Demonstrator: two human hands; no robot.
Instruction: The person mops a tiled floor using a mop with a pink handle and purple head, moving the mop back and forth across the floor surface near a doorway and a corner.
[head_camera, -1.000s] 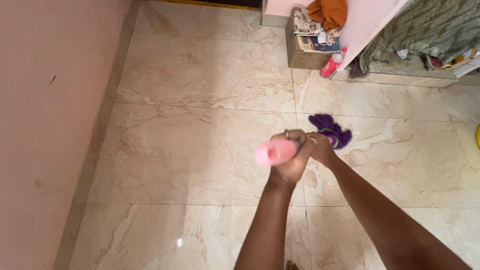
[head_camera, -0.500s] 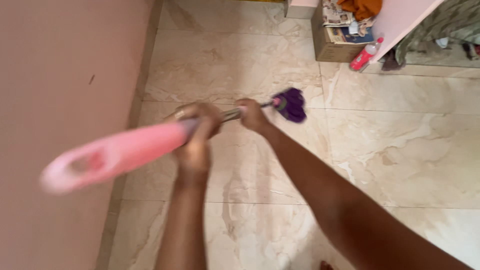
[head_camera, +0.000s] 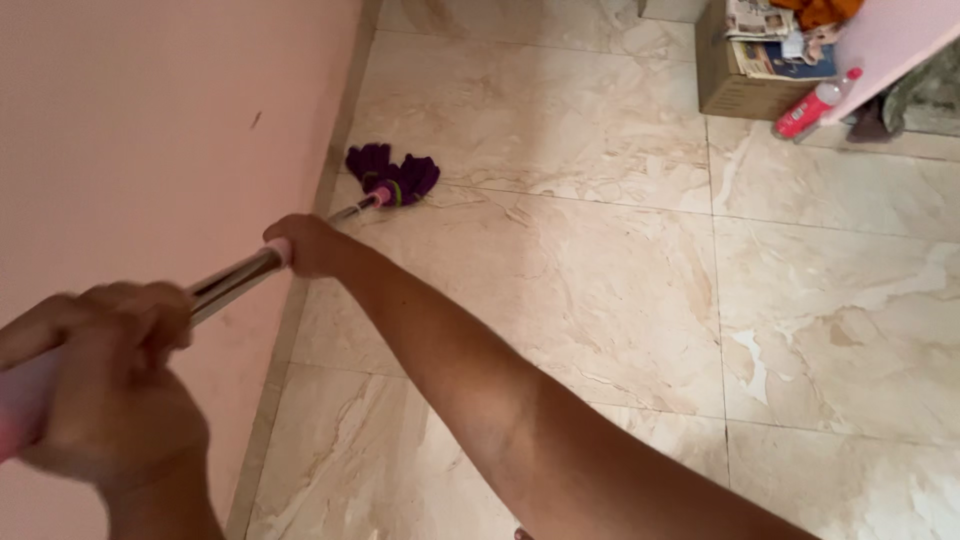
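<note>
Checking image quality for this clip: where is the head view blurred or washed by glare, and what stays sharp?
Head view: the left hand near the lens is smeared by motion blur, as is the pink grip end at the frame edge; the right hand and metal mop handle are softer than the floor; the purple mop head and marble tiles read fairly sharp; lighting is even, with only mild sheen on the tiles.

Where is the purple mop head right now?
In the head view, the purple mop head lies on the marble floor at upper left, beside the pink wall, at the far end of the metal pole.
</note>
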